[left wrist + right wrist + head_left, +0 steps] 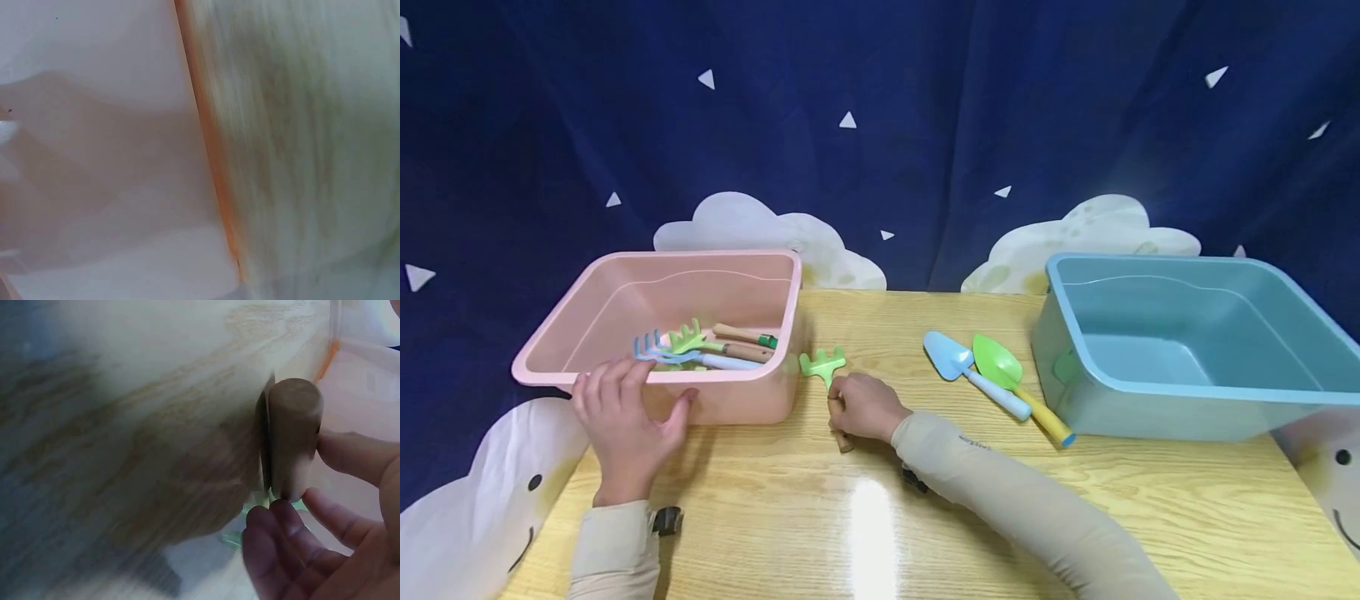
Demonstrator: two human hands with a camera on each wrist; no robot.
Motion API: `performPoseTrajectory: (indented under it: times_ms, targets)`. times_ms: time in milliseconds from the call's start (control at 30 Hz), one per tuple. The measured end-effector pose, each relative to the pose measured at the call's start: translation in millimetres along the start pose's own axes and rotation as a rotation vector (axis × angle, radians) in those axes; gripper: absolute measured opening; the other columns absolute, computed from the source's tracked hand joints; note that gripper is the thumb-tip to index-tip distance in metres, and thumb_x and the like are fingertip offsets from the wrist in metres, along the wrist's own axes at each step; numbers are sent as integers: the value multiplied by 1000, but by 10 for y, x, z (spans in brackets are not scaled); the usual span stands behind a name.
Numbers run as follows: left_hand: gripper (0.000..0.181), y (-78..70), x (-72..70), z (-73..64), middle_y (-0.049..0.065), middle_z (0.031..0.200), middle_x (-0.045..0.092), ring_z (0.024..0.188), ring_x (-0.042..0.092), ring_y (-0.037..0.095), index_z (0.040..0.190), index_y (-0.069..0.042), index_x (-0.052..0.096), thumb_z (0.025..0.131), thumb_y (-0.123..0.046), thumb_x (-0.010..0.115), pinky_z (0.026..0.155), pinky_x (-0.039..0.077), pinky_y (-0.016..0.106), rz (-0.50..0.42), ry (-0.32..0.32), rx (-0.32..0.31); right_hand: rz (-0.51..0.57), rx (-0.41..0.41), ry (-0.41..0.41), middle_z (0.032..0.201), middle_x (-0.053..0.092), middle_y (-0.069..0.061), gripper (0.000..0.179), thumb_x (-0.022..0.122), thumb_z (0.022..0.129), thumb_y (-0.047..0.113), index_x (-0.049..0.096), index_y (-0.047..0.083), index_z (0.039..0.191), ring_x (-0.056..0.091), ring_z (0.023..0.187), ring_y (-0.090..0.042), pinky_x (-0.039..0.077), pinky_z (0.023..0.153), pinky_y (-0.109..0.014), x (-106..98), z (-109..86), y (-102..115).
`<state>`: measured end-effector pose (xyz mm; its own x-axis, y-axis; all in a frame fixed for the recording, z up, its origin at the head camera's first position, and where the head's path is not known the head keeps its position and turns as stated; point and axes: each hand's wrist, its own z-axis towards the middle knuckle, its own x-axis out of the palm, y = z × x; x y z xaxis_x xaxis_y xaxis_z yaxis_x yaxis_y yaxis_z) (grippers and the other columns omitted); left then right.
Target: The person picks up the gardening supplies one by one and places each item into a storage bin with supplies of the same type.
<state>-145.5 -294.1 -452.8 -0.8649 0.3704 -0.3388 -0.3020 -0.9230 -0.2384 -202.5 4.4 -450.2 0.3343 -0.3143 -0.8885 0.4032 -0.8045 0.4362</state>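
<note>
My right hand [868, 406] pinches the wooden handle of a small green hand rake [823, 363], just right of the pink bin [730, 407]. Its tines point away from me. The right wrist view shows the round end of the wooden handle [295, 434] between thumb [350, 453] and fingers, close over the table. My left hand [628, 425] rests on the front rim of the pink bin, fingertips over the edge and thumb spread outside. Inside lie a blue hand rake [662, 352], a green hand rake [691, 338] and other wooden-handled tools.
Two toy trowels lie right of centre: one blue [949, 357], one green with a yellow handle [998, 363]. A blue bin [1180, 412] stands at the right. Behind the wooden table [760, 508] hangs a dark blue curtain [917, 100] with white clouds.
</note>
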Motion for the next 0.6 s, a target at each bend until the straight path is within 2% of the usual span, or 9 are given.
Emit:
performPoseTrajectory:
  times_ms: [300, 600]
  targets:
    - [64, 0, -11, -5, 24, 111, 60, 110, 49, 42, 109, 1, 61, 78, -55, 63, 116, 22, 54, -1, -6, -1, 49, 13, -6, 101, 72, -3, 27, 73, 83, 19, 65, 14, 108, 64, 86, -16, 51, 73, -29, 41, -5, 5]
    - [63, -17, 4, 10, 23, 110, 59, 110, 49, 42, 108, 1, 61, 78, -54, 63, 115, 22, 53, -7, -17, 5, 62, 13, -15, 97, 70, -5, 26, 73, 81, 14, 64, 12, 106, 59, 80, -16, 49, 68, -29, 24, -3, -6]
